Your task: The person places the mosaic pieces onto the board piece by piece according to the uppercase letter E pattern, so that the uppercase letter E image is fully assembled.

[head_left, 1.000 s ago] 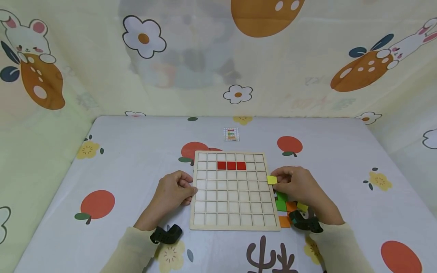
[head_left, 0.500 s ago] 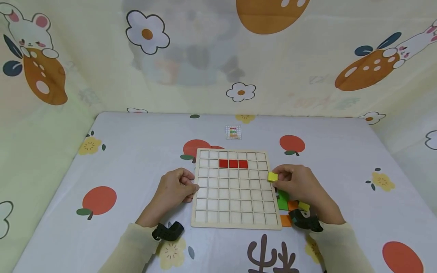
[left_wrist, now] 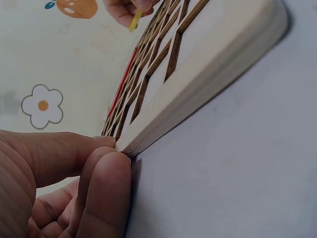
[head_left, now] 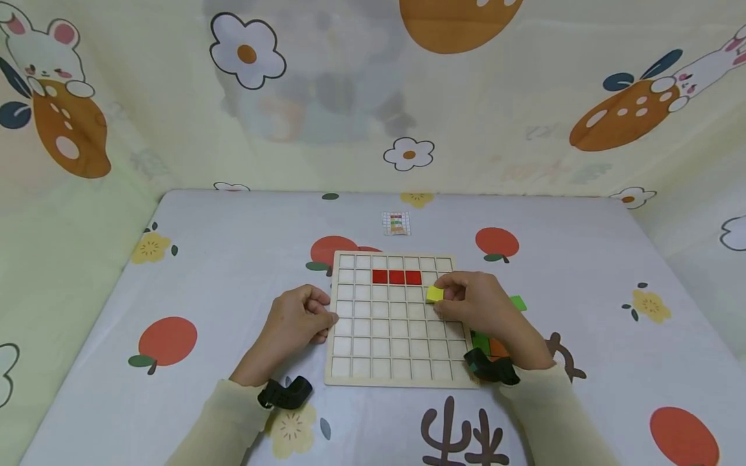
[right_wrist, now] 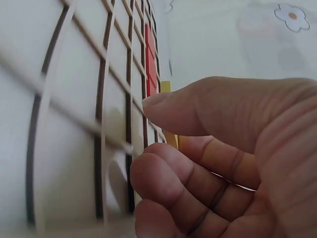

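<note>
A wooden grid board lies flat on the table, with three red tiles in its second row. My right hand is over the board's right part and pinches a yellow tile just below and right of the red ones. The right wrist view shows that yellow tile behind the thumb, beside the red tiles. My left hand has curled fingers pressed against the board's left edge. Loose green and orange tiles lie by the board's right edge, partly hidden by my right wrist.
A single green tile lies on the cloth right of my right hand. A small pattern card sits beyond the board. Printed fabric walls close in the back and sides of the table.
My right hand has moved left from the board's right edge to over the grid, carrying the yellow tile. A green tile behind it is now uncovered. The left hand has stayed put.
</note>
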A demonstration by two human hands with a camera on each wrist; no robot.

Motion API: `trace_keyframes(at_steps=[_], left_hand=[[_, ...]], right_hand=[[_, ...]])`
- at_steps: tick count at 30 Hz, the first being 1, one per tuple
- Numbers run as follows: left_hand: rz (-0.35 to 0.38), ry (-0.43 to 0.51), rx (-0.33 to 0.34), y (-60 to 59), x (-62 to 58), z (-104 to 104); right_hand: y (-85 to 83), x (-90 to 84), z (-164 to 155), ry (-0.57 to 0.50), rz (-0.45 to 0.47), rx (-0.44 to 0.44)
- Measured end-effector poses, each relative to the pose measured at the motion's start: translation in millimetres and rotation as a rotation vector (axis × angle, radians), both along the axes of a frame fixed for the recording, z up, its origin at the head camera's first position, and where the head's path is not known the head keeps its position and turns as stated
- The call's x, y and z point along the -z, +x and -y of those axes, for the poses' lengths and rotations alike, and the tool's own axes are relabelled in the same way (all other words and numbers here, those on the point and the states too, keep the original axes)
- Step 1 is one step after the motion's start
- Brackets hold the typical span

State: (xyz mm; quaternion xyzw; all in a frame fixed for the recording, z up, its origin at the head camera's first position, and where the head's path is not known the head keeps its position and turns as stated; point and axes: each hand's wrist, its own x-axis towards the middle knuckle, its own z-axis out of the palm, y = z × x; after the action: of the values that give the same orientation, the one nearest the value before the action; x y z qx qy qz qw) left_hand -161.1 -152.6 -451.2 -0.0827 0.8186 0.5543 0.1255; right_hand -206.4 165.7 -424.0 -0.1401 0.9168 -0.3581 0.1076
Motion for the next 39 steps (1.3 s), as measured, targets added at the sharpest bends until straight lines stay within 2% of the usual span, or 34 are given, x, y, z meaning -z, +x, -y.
trace_keyframes(at_steps=[16,31,39], left_hand=[[-0.003,-0.007,-0.002,-1.7,0.0,1.5],[-0.010,-0.018,0.012,0.2,1.3,1.4],[-0.011,-0.014,0.012,-1.2,0.8,1.8]], right_hand=[[-7.8,5.8,46.3,-0.016,0.015,-0.046],[-11.0,7.6,70.5,0.005,0.031,-0.059],[-12.4,7.7,76.3,0.004,0.070,-0.049]])
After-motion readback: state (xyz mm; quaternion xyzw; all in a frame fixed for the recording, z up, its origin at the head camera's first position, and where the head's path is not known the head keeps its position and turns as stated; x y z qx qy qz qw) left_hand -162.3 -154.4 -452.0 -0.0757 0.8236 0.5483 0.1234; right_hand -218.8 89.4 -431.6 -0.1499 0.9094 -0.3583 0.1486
